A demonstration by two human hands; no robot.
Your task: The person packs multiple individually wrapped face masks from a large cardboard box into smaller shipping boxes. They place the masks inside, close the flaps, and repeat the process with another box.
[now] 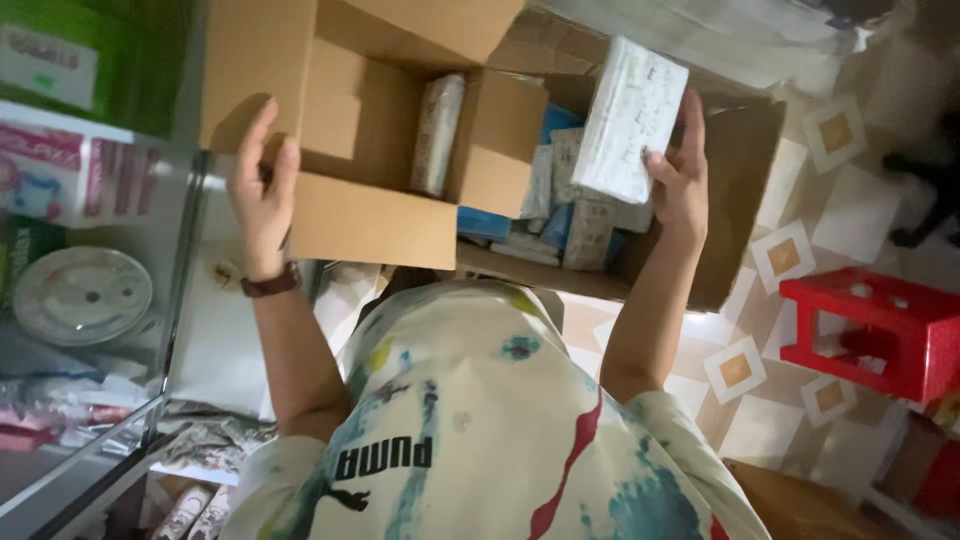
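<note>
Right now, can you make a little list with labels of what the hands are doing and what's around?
left hand: open, resting on a flap of the cardboard box
right hand: gripping a white packet over the box
in the box: more packets, white and blue, stood on end
wrist: brown watch on the left arm
floor: pale tiles with orange squares
near the box: red stool, off to the right side
other side: glass shelf holding a round plate
</note>
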